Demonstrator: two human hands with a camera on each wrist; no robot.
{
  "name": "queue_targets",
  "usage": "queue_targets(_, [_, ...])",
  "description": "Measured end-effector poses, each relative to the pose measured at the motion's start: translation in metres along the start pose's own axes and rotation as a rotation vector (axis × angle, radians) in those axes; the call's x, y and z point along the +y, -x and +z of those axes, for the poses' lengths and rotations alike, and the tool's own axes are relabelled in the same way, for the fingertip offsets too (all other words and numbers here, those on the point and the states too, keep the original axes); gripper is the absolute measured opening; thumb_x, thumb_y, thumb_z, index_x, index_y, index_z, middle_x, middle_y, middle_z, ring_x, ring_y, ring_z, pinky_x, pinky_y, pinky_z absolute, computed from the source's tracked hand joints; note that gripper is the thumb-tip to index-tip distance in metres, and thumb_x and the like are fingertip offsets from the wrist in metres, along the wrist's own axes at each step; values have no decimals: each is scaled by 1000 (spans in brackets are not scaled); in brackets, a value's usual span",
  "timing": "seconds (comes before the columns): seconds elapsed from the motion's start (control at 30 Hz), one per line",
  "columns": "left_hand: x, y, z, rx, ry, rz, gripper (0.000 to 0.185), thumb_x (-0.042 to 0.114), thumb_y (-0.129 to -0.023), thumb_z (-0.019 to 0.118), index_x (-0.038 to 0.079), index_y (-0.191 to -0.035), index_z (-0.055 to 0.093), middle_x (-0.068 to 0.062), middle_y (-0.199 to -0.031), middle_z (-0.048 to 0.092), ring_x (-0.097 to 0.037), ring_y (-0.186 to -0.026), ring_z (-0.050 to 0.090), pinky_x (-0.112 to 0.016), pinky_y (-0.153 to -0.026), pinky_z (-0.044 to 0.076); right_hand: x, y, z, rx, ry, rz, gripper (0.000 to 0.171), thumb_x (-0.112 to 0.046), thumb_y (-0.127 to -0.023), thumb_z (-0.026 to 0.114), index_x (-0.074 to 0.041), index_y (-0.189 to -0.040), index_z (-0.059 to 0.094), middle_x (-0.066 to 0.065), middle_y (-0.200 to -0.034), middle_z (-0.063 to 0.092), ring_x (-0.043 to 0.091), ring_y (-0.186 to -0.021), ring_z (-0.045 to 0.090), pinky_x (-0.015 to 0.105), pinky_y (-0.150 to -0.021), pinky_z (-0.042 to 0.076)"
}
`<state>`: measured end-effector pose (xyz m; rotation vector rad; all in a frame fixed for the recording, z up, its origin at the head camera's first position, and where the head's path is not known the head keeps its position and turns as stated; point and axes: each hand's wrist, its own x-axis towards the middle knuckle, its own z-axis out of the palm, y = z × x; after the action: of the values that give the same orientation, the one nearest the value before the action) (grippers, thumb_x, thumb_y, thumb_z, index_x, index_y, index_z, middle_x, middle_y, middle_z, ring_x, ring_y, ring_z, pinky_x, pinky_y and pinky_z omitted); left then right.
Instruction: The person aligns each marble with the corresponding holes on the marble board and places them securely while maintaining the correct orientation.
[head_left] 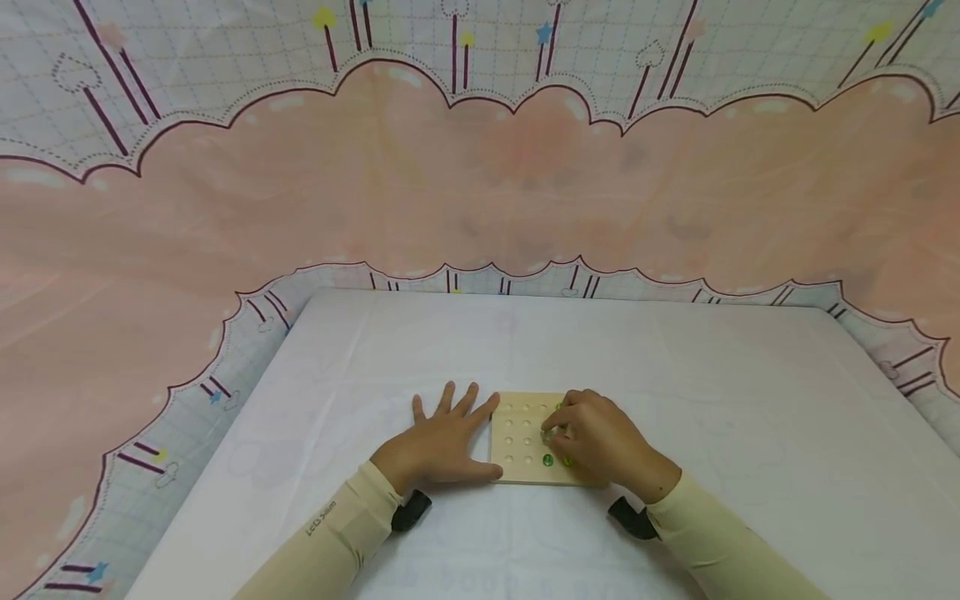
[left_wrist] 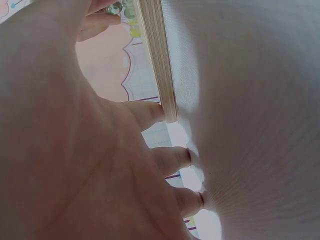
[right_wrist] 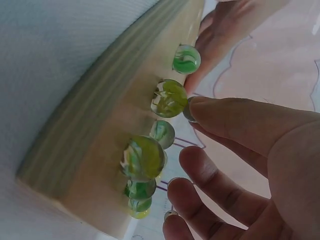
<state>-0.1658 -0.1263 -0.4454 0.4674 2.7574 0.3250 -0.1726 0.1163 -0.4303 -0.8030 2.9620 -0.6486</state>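
Note:
A pale wooden board [head_left: 517, 472] with rows of round hollows lies on the table. My left hand [head_left: 438, 442] is spread at its left side, with the thumb and index fingertips at the board's edge. My right hand [head_left: 600, 433] is over the board's right part, pinching a glass marble [right_wrist: 188, 110] mostly hidden behind the thumb. Several marbles sit in the hollows under and around this hand. Among them are a green swirled marble [right_wrist: 186, 59], a yellow one [right_wrist: 169, 98] and a larger-looking yellow-green one [right_wrist: 142, 157] nearer the right wrist camera.
A white cloth covers the table [head_left: 360, 350]. Beyond its far edge hangs a peach and white patterned curtain [head_left: 480, 183], which also runs down the left and right sides. A black strap piece [head_left: 411, 511] sits at the left wrist, another [head_left: 632, 518] at the right.

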Motion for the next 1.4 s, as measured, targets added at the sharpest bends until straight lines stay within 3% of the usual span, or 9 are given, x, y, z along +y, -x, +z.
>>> queue_targets(0.37, [-1, -1, 2, 10, -1, -2, 101, 70, -79, 64, 33, -161, 18, -7, -169, 12, -44, -155, 2, -81, -111, 3, 1, 1, 3, 13, 12, -57, 10, -11, -80, 81, -16, -89, 82, -8, -75, 59, 7, -67, 43, 21, -60, 38])
queue_targets(1.03, [-6, 3, 4, -1, 10, -9, 102, 72, -79, 65, 34, -161, 17, -7, -170, 10, -44, -155, 1, -81, -110, 1, -1, 1, 11, 8, 26, -85, 13, -13, -80, 83, -16, -93, 82, -9, -73, 55, 7, -65, 41, 21, -61, 36])
queue_targets(1.27, [-5, 6, 3, -4, 0, -8, 102, 72, -80, 64, 34, -161, 16, -7, -170, 10, -44, -155, 0, -81, -110, 1, -3, 2, 3, 1, 0, -41, 27, -21, -84, 80, -13, -110, 78, -7, -82, 63, 6, -74, 51, 24, -67, 46])
queue_targets(1.4, [-4, 4, 1, 4, 7, -14, 101, 71, -80, 65, 33, -161, 18, -7, -170, 11, -44, -155, 1, -81, -111, 1, -3, 3, -10, 48, -29, 26, 33, -24, -89, 77, -12, -119, 74, -5, -87, 63, 12, -81, 54, 29, -71, 48])
